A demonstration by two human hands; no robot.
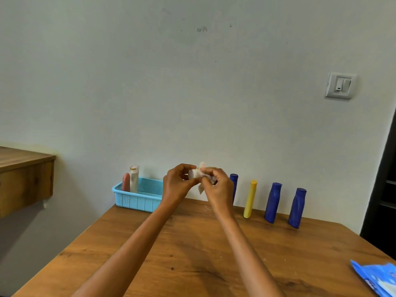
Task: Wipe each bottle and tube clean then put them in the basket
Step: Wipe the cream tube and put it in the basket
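At centre frame, above the far edge of the wooden table (192, 249), both hands work on a small white bottle (193, 173) held up in the air. Left hand (176, 186) grips the bottle, fingers curled round its near end. Right hand (218, 187) pinches a crumpled whitish wipe (203, 179) against the bottle's other end, fingers curled tight. No label readable on the bottle; mostly hidden by fingers and wipe. Left of the hands, a light blue basket (137, 199) sits at the table's far left corner, with a pink tube (126, 182) and a white tube (134, 179) standing upright inside, against its left end. Right of the hands, along the wall: a blue bottle (234, 185) partly behind the right hand, then a yellow tube (250, 199), then two more blue bottles (272, 202) (297, 207), all upright and apart. Writing on them is not visible. Lower right corner: a blue wipes pack (377, 277), print too blurred to read. Upper right on the wall, a light switch (340, 85).
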